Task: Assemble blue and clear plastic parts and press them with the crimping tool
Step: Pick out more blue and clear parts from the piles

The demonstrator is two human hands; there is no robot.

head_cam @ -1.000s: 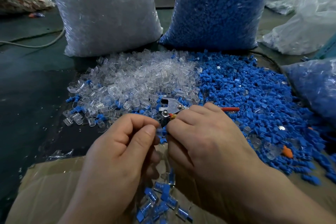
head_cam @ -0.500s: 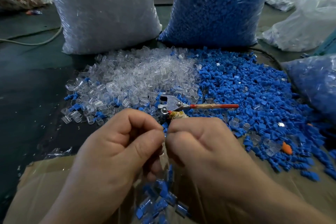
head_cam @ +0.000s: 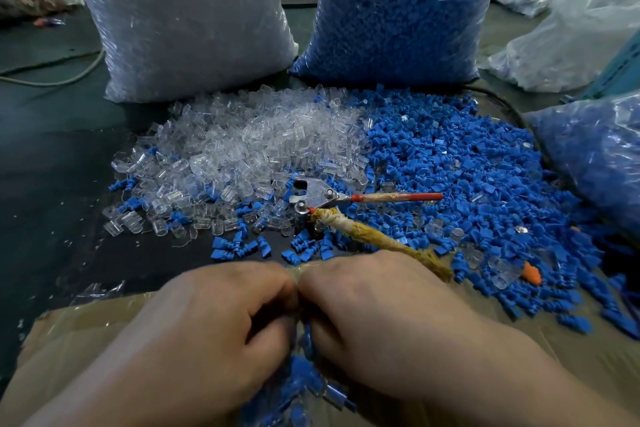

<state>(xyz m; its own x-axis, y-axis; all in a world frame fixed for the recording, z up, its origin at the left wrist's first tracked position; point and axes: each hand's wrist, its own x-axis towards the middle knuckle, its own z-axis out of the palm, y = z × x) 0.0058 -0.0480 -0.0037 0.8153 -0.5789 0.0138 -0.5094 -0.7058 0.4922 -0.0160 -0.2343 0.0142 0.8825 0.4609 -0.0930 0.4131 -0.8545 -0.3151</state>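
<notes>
At the back, clear-parts bag (head_cam: 187, 21) left; blue-parts bag (head_cam: 398, 10) right.

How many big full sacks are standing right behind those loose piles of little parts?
2: the sack of clear parts behind the clear pile, and the sack of blue parts behind the blue pile. Other bags lie at the edges.

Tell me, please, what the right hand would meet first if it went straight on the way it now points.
The left hand: the right hand points leftward at it, knuckles close together. Whether they already touch is too blurred to tell.
</notes>
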